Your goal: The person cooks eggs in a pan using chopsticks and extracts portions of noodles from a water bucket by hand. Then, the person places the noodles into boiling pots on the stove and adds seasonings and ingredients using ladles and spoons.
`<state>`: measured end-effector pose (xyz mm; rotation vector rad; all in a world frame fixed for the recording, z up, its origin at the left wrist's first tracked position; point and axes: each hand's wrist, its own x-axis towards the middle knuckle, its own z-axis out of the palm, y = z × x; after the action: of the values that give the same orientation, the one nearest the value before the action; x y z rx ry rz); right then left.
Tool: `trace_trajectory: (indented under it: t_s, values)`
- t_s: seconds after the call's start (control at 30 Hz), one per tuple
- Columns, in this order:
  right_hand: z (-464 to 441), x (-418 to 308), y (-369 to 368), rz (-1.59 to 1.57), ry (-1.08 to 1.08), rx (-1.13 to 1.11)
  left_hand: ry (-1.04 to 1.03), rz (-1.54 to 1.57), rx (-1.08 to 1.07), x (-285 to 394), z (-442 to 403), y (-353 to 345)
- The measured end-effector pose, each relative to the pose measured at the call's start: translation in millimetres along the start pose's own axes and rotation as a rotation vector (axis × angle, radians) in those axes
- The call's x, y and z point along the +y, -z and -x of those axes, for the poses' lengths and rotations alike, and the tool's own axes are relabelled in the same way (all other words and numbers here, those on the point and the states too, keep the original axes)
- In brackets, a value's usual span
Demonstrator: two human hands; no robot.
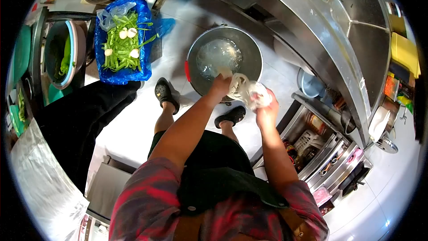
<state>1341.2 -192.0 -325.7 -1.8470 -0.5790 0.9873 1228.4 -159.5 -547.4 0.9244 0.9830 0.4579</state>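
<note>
A pale, twisted cloth-like bundle (249,93) stretches between my two hands, over the near edge of a round metal pot (253,44). My left hand (220,85) is closed on its left end, above the pot's near rim. Around the right end my right hand (267,107) is closed, just outside the rim; its fingers are partly blurred. Inside the pot lies a clear plastic bag or cloudy liquid (214,56), which I cannot tell apart. A red grip (187,71) sits on the pot's left side.
Left of the pot is a blue-lined crate (102,69) of cut greens and white bulbs. Another person's dark-clad leg (89,116) reaches in from the left. A steel counter (307,22) curves along the upper right, above a light blue bucket (310,83). Drawers (323,160) stand lower right.
</note>
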Motion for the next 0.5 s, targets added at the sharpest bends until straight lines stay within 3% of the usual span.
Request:
trace_trajectory:
  t_s: [0.03, 0.1, 0.17, 0.2, 0.23, 0.3, 0.37, 0.4, 0.47, 0.5]
  values:
    - [-11, 22, -5, -0.195, -0.223, -0.04, 0.005, -0.004, -0.004, 22, 9, -1]
    - [-36, 64, -17, -0.214, -0.455, -0.146, 0.021, -0.673, 0.173, 95, 36, -7]
    - [-50, 91, -33, -0.319, -0.684, -0.139, 0.087, -0.862, 0.136, 101, 41, -13]
    - [-53, 95, -44, -0.346, -0.793, -0.034, 0.053, -0.979, 0.057, 108, 44, -14]
    - [-60, 103, -46, -0.493, -0.876, -0.12, 0.02, -1.093, -0.025, 117, 46, -15]
    - [-68, 116, -50, -0.511, -0.957, -0.153, 0.12, -1.204, -0.031, 119, 48, -18]
    - [-66, 110, -61, -0.438, -0.867, -0.208, -0.28, -1.332, 0.153, 106, 58, -18]
    - [-64, 108, -64, -0.368, -0.77, -0.26, -0.273, -1.332, 0.15, 101, 64, -18]
    - [-62, 107, -65, -0.42, -0.718, -0.161, -0.327, -0.952, 0.138, 97, 70, -13]
    - [-61, 105, -65, -0.471, -0.66, -0.063, -0.329, -0.952, 0.139, 92, 71, -8]
